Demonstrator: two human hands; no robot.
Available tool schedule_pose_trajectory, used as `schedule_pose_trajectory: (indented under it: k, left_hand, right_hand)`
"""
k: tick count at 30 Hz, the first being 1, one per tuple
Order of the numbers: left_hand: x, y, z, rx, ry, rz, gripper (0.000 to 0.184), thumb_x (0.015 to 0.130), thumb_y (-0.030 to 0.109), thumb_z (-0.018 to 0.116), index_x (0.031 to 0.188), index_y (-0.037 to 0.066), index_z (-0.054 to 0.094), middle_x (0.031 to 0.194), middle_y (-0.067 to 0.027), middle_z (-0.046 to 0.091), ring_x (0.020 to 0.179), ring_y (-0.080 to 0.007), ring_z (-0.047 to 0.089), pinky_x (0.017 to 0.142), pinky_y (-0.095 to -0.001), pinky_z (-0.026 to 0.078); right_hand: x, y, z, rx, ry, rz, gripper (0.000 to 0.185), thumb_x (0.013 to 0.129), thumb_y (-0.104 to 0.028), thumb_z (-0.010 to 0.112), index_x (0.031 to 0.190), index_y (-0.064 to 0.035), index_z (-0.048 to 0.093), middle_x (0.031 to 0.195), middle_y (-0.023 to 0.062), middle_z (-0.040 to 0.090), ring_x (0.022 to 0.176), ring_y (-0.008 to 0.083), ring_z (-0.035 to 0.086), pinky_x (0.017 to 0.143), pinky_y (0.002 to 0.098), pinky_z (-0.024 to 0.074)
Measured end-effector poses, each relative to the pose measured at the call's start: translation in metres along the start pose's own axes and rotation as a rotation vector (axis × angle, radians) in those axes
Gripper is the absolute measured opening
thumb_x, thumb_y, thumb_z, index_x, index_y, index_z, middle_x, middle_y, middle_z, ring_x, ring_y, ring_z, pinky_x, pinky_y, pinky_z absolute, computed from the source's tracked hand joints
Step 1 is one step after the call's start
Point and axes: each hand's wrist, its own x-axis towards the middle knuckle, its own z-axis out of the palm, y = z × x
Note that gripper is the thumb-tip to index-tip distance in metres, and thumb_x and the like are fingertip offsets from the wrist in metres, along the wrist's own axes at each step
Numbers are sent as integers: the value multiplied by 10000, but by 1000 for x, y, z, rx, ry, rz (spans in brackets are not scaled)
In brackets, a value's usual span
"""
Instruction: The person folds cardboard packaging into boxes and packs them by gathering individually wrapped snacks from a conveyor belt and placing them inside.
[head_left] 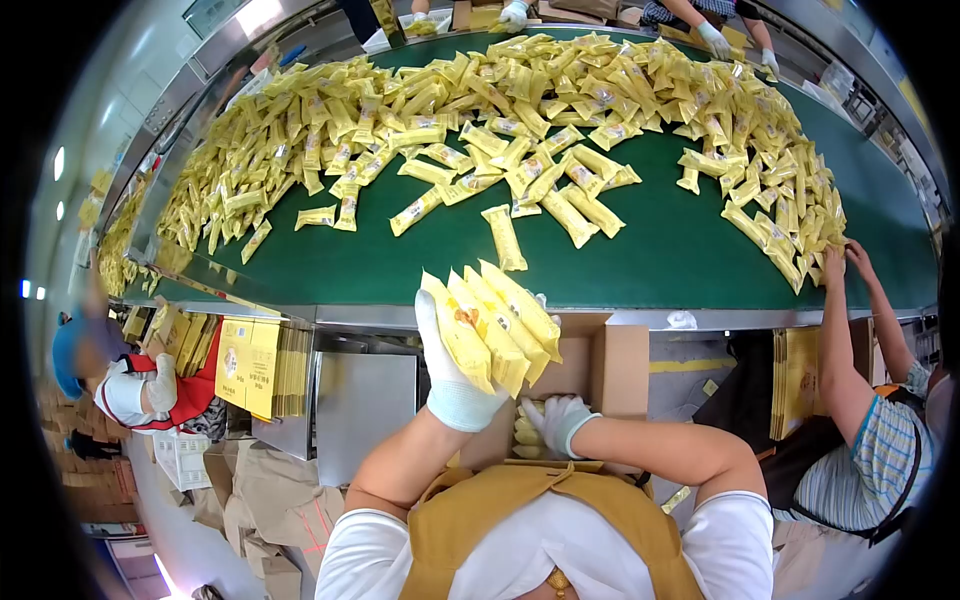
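My gloved left hand [452,385] is raised in front of the green belt and closed around a row of several yellow wrapped snack packets [492,328]. Below it, an open cardboard box [620,368] sits against my body. Inside the box my gloved right hand [564,422] lies low, its fingers bent over yellow packets [527,436] stacked there; its fingertips are partly hidden. One loose packet [503,238] lies at the belt's near side, just beyond the packets in my left hand.
A large heap of yellow packets [420,95] covers the far side of the green belt [400,262]. Folded yellow cartons [250,365] stand at left beside a metal surface [366,392]. A co-worker's hands [840,258] touch packets at right; other gloved hands [712,40] work at the far edge.
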Motion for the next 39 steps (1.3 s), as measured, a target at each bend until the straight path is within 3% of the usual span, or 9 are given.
schedule_pose_trajectory:
  k: [10,15,17,18,25,29,35,37,39]
  left_hand:
    - [-7,-6,15,133,53,97,809,924,771,378,1395,118,451,1252,-143,579,1137,-296,599,992,-452,493]
    - [10,-7,-47,1022,-341,-86,902,746,510,768,1419,33,402,1266,-159,555,1179,-286,562,1033,-446,458]
    - [13,-29,-46,1979,-721,736,1184,464,417,948,1394,-64,392,1236,-199,531,1198,-377,514,1085,-499,397]
    - [14,-31,-48,2041,-743,753,894,664,396,821,1350,-43,451,1166,-205,549,1147,-394,533,1055,-544,390]
    - [29,-83,-88,2668,-529,827,855,639,256,765,1380,-35,453,1120,-180,558,1118,-354,523,1076,-515,342]
    - [51,-103,-111,2774,-647,367,969,632,283,784,1456,-27,379,1166,-164,546,1143,-327,512,1042,-455,345]
    - [77,-87,-94,2536,-945,-483,1100,676,426,780,1514,-67,267,1494,-274,374,1394,-405,369,1167,-472,267]
    - [78,-28,1,2401,-1156,-883,854,849,437,649,1520,7,342,1585,-230,315,1429,-372,364,1170,-474,311]
    - [104,30,14,1887,-1249,-767,500,964,303,579,1364,3,561,1332,-203,624,1259,-284,581,1090,-385,428]
  right_hand:
    - [0,1,15,2,63,54,839,934,-453,603,1617,-289,144,1232,162,634,1068,317,655,811,518,490]
    - [57,9,84,-10,324,-56,807,829,-562,704,1476,-179,411,1280,157,621,1149,331,618,893,553,467]
    - [144,8,179,-111,784,-36,818,766,-601,763,1368,-88,558,1338,159,604,1200,353,595,952,580,452]
    - [112,10,150,-62,645,-85,820,763,-588,770,1364,-72,554,1349,161,599,1206,358,591,970,561,452]
    - [-10,4,25,103,235,-67,670,831,-439,750,1336,-34,574,1297,144,643,1148,333,636,921,488,509]
    - [13,-3,33,-23,253,-27,571,858,-399,693,1337,-99,613,1264,102,671,1041,321,687,790,559,544]
    - [-11,33,-5,-72,133,-310,517,916,-505,610,1192,-74,679,1200,143,679,1042,364,665,876,453,543]
    - [-75,65,-76,183,-34,-451,533,965,-521,539,1153,-48,698,1076,181,713,999,357,679,917,420,522]
    - [-97,123,-89,822,158,-623,431,930,-388,678,1206,-58,703,1065,145,735,1001,252,696,904,346,532]
